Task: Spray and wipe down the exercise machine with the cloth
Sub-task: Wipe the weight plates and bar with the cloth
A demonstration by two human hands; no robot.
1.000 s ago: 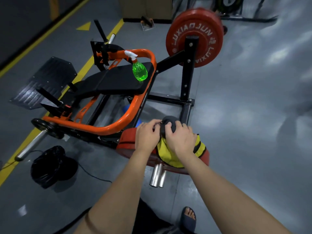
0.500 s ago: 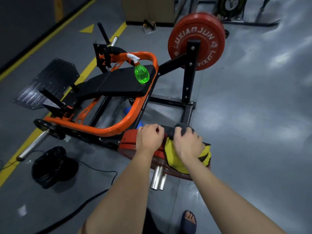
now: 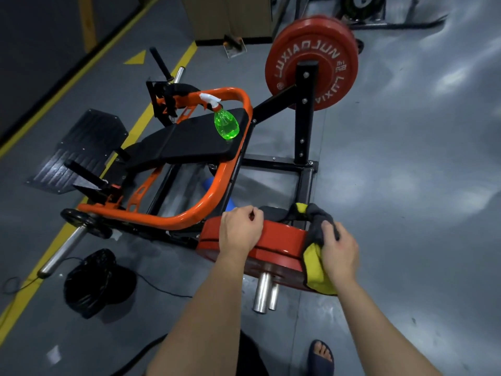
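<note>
The exercise machine has an orange tube frame [image 3: 189, 213], a black padded seat [image 3: 189, 142] and a near red weight plate [image 3: 273, 244] below me. My right hand [image 3: 339, 253] grips a yellow and grey cloth [image 3: 315, 270] against the plate's right rim. My left hand [image 3: 240, 232] rests on the plate's top edge with its fingers curled over it. A green spray bottle [image 3: 226, 126] with a white trigger stands on the seat, away from both hands.
A second red plate [image 3: 336, 47] hangs on the black upright [image 3: 305, 115] at the far side. A black bin bag [image 3: 92, 280] and a cable lie on the grey floor to the left. Two steel pegs [image 3: 265, 291] stick out below the near plate. My sandalled foot [image 3: 321, 358] is at the bottom.
My right hand has slid the cloth rightward from the plate's top centre to its right rim. My left hand has stayed on the plate's top edge.
</note>
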